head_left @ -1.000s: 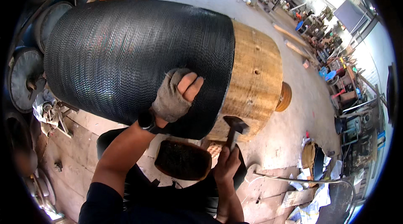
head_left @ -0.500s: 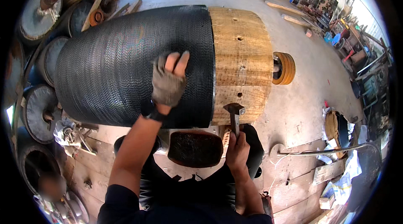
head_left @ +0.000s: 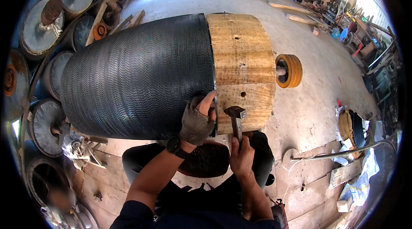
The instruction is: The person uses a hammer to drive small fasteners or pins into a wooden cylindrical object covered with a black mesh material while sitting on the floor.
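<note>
Across in front of me lies a big wooden drum (head_left: 242, 63), its left part covered in ribbed black material (head_left: 133, 74). An orange grooved pulley (head_left: 293, 71) sits on the shaft at its right end. My left hand (head_left: 194, 122), in a grey-brown fingerless glove, rests at the covering's right edge near the drum's front. Its fingers are bent together at that edge; whatever they pinch, if anything, is hidden. My right hand (head_left: 242, 157) grips the handle of a hammer (head_left: 237, 121), whose head is over the bare wood just right of my left fingers.
A dark seat-like block (head_left: 206, 162) stands between my knees, below the drum. Several round-ended rollers (head_left: 47, 126) are stacked along the left. On the right, a metal rod (head_left: 334, 155) on a round base stands near a wooden board (head_left: 345, 173) and plastic scraps. Machinery and planks lie farther back.
My left hand has come down and right across the black covering to its edge, and its fingers have drawn in. The hammer stays in my right hand, nearly in place. The view has shifted slightly.
</note>
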`<state>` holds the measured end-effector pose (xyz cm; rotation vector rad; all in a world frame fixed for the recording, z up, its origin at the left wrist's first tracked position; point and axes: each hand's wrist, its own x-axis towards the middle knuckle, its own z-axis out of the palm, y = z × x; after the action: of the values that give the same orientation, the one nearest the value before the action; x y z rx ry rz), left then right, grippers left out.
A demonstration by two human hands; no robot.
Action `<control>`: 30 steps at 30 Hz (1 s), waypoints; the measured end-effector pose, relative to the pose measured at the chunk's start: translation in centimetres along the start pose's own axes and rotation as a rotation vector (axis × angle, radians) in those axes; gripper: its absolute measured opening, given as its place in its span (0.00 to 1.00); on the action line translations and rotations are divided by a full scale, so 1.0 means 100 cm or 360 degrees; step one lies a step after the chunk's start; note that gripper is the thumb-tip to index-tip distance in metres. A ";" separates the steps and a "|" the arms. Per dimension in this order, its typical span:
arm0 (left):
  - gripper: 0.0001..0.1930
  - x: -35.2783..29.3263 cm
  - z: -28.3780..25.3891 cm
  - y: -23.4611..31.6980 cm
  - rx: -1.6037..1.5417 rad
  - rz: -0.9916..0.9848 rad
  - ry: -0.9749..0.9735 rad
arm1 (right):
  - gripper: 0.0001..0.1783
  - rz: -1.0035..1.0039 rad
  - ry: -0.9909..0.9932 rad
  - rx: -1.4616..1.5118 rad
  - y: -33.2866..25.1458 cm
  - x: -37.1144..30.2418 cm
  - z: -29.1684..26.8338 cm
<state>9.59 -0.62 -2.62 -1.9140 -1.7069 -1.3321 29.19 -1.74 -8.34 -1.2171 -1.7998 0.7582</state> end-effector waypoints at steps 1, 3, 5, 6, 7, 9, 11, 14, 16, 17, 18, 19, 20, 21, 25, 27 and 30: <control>0.25 0.004 -0.003 0.001 -0.0008 -0.0010 -0.0040 | 0.13 0.0014 -0.0007 0.0006 -0.001 0.001 0.001; 0.26 0.010 -0.005 0.001 0.0003 0.0000 -0.0059 | 0.13 -0.0021 -0.0001 -0.0010 0.002 0.002 0.002; 0.26 0.014 -0.006 0.004 0.0002 -0.0041 -0.0085 | 0.13 -0.0036 -0.0006 -0.0017 0.003 0.004 0.003; 0.27 0.017 -0.006 0.008 -0.0005 -0.0087 -0.0102 | 0.13 -0.0034 -0.0015 -0.0016 0.002 0.005 0.002; 0.28 0.019 -0.006 0.010 -0.0013 -0.0134 -0.0118 | 0.13 -0.0031 -0.0023 -0.0016 0.000 0.006 0.002; 0.29 0.022 -0.007 0.010 -0.0069 -0.0167 -0.0114 | 0.13 -0.0051 -0.0026 0.0016 -0.008 0.010 -0.002; 0.31 0.021 -0.006 0.009 -0.0117 -0.0227 -0.0125 | 0.13 -0.0060 -0.0024 0.0056 -0.014 0.013 -0.005; 0.32 0.020 -0.006 0.007 -0.0163 -0.0317 -0.0160 | 0.13 -0.0068 -0.0012 0.0074 -0.015 0.015 -0.007; 0.33 0.021 -0.005 0.008 -0.0179 -0.0324 -0.0177 | 0.13 -0.0091 0.0002 0.0011 -0.010 0.013 -0.006; 0.33 0.021 -0.004 0.008 -0.0095 -0.0271 -0.0146 | 0.12 -0.0076 -0.0020 0.0005 -0.010 0.013 -0.006; 0.34 0.023 -0.001 0.010 -0.0012 -0.0217 -0.0116 | 0.12 -0.0061 -0.0043 -0.0002 -0.011 0.013 -0.006; 0.34 0.024 0.002 0.012 0.0072 -0.0163 -0.0086 | 0.12 -0.0046 -0.0065 -0.0008 -0.013 0.012 -0.007; 0.34 0.023 0.006 0.013 0.0060 -0.0174 -0.0092 | 0.12 -0.0072 -0.0050 0.0007 -0.016 0.013 -0.008; 0.35 0.022 0.010 0.012 0.0048 -0.0186 -0.0098 | 0.12 -0.0097 -0.0034 0.0021 -0.019 0.013 -0.009; 0.35 0.020 0.014 0.010 0.0107 -0.0173 -0.0064 | 0.12 -0.0166 -0.0030 -0.0095 -0.020 0.012 -0.008; 0.35 0.021 0.013 0.012 0.0183 -0.0165 -0.0046 | 0.11 -0.0073 -0.0116 -0.0180 -0.024 0.018 -0.009; 0.36 0.017 0.020 0.009 0.0204 -0.0163 -0.0035 | 0.11 -0.0227 0.0022 -0.0117 -0.024 0.016 -0.011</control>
<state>11.12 1.62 -2.11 -1.7995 -1.8753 -1.2081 28.80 -1.01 -5.38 -1.1242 -1.8952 0.6063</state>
